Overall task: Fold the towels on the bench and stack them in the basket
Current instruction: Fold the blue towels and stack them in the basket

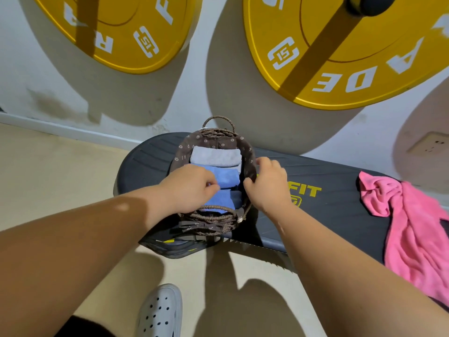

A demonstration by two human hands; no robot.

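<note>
A brown wicker basket [218, 217] with a flowered brown lining stands on the left end of the dark bench [328, 215]. Inside it lie a folded grey towel [215, 156] at the far end and folded blue towels [224, 178] nearer me. My left hand [190, 188] reaches into the basket from the left, its fingers curled on the edge of a blue towel. My right hand [268, 186] grips the basket's right rim. A crumpled pink towel [413, 227] lies unfolded on the right end of the bench and hangs over its front edge.
Two big yellow weight plates [340, 57] hang on the white wall behind the bench. A wall socket [430, 144] sits at the right. My foot in a white perforated clog [160, 310] stands on the beige floor in front of the bench.
</note>
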